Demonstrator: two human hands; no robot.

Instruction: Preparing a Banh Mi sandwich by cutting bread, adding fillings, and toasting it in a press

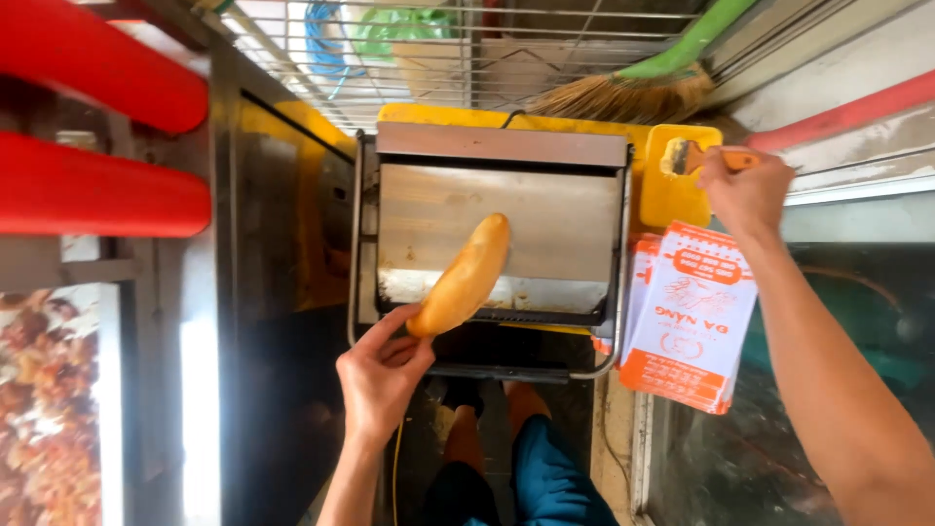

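Note:
My left hand (382, 373) grips one end of a golden baguette (467, 274), holding it tilted up over the open metal press grill (584, 234). My right hand (745, 190) is raised at the upper right, closed on the orange handle of a small brush (693, 157). The brush's bristles rest in a yellow tub (672, 200) beside the grill. The grill's lid stands open and its plate shows some residue along the front edge.
A stack of orange-and-white paper bags (687, 312) lies right of the grill. A straw broom with a green handle (633, 90) lies behind it by a wire rack (409, 54). Red bars (97, 127) sit at left. My legs show below.

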